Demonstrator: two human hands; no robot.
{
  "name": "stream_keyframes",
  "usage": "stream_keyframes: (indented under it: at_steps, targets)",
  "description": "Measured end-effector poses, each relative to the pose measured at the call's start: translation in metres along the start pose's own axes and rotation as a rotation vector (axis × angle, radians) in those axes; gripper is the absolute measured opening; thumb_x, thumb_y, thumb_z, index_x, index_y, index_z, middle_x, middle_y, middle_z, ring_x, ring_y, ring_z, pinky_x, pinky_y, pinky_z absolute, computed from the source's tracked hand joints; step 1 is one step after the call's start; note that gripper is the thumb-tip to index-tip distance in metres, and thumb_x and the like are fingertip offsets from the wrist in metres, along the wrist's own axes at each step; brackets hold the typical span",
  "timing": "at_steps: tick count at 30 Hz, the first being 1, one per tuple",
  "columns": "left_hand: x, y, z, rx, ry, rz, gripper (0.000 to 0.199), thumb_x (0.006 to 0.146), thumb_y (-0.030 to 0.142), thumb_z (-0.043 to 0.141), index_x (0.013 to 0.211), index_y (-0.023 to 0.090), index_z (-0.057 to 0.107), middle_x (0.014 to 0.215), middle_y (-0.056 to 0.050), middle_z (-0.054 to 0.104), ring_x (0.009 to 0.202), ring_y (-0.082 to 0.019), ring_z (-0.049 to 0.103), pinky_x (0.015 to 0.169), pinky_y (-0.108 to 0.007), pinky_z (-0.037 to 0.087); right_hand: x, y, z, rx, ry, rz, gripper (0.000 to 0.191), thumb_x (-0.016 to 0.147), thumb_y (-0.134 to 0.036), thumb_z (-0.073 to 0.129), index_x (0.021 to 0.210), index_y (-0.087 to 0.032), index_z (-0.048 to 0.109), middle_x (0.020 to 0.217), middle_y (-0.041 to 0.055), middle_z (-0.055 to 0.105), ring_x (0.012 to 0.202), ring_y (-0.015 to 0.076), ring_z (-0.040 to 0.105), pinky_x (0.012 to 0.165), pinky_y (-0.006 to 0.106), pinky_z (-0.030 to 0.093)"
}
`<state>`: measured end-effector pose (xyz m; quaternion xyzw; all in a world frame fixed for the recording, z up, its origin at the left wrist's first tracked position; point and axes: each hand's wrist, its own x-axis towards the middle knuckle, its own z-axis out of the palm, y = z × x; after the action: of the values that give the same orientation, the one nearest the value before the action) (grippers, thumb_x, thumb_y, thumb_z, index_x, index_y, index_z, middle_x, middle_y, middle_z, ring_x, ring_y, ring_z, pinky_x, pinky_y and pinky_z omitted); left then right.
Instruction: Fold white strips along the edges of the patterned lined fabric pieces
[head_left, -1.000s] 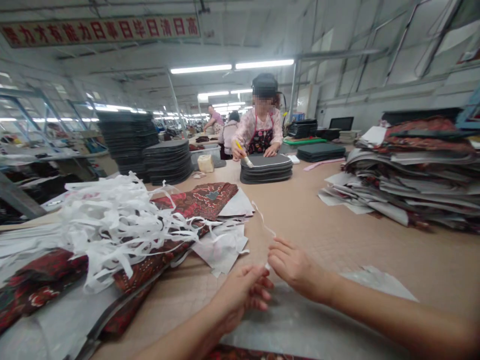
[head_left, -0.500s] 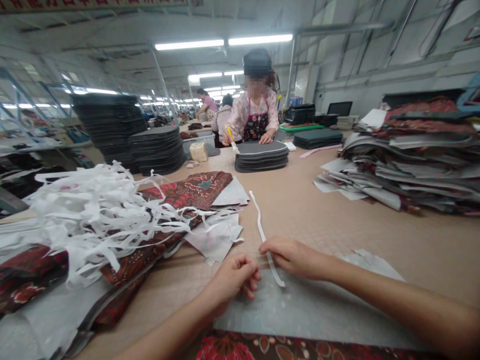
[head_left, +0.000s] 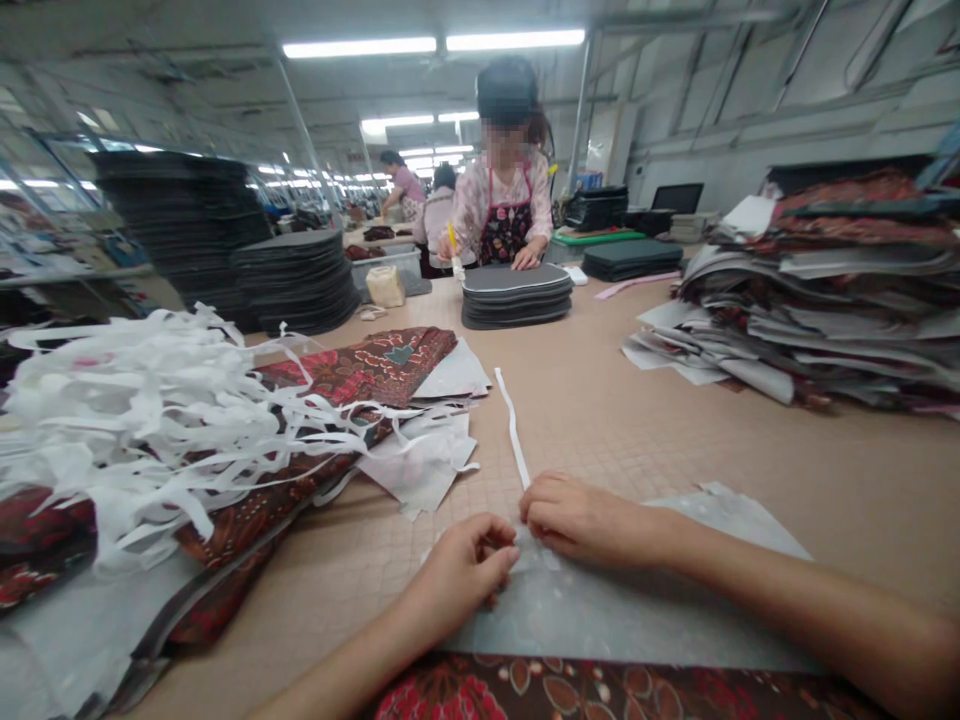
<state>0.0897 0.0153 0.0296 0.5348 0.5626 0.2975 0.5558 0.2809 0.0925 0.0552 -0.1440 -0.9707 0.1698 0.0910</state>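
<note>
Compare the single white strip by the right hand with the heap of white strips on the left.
The single strip lies nearly straight with a slight wave; the heap is a loopy tangle. The single strip runs over the table to the right hand; the heap is piled over patterned fabric. Both are white, made of narrow material.

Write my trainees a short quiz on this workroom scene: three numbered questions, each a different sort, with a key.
1. True or false: the white strip extends away across the table from the right hand.
2. Where is the tangle relative to the left hand?
A) left of it
B) right of it
C) beneath it
3. Fill in: the person opposite holds a yellow-handled ____.

Key: 1. true; 2. A; 3. brush
</note>
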Motion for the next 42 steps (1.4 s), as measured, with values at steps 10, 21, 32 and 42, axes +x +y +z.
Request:
stream_keyframes:
  at_steps: [10, 21, 32, 42]
  targets:
    - [0.003, -0.003, 0.000, 0.028, 0.007, -0.035, 0.023, 0.072, 0.033, 0.050, 0.087, 0.016, 0.049, 0.060, 0.002, 0.051, 0.052, -0.012, 0.049, 0.041, -0.022, 0.042, 0.009, -0.010, -0.019, -0.256, -0.183, -0.084, 0.016, 0.090, -0.021, 0.046, 0.081, -0.016, 0.059, 0.083, 0.0054, 0.057, 0.080, 0.0175, 0.048, 0.079, 0.032, 0.036]
    - [-0.006, 0.019, 0.005, 0.194, 0.097, 0.206, 0.018, 0.074, 0.034, 0.059, 0.078, 0.018, 0.054, 0.063, 0.003, 0.054, 0.054, -0.010, 0.049, 0.050, -0.021, 0.038, 0.011, -0.014, -0.006, 0.025, 0.157, 0.063, 0.015, 0.075, -0.005, 0.047, 0.080, -0.017, 0.054, 0.073, 0.0017, 0.058, 0.073, 0.0141, 0.052, 0.092, 0.037, 0.036]
    - [-0.029, 0.018, -0.058, -0.140, 0.287, 0.042, 0.030, 0.071, 0.043, 0.062, 0.068, 0.014, 0.059, 0.054, 0.002, 0.049, 0.048, -0.008, 0.041, 0.043, -0.019, 0.031, -0.062, 0.020, -0.064, 0.187, 0.119, 0.552, 0.030, 0.085, -0.037, 0.040, 0.087, -0.020, 0.064, 0.083, 0.0060, 0.066, 0.080, 0.0188, 0.060, 0.072, 0.030, 0.046]
    - [-0.034, 0.000, -0.048, 0.659, 0.230, 0.046, 0.021, 0.081, 0.029, 0.045, 0.068, 0.018, 0.058, 0.070, -0.002, 0.060, 0.067, -0.016, 0.053, 0.059, -0.025, 0.032, -0.133, 0.027, -0.013, 0.110, 0.136, 0.814, 0.021, 0.082, -0.038, 0.048, 0.090, -0.028, 0.064, 0.094, 0.0089, 0.066, 0.089, 0.0243, 0.061, 0.080, 0.036, 0.047]
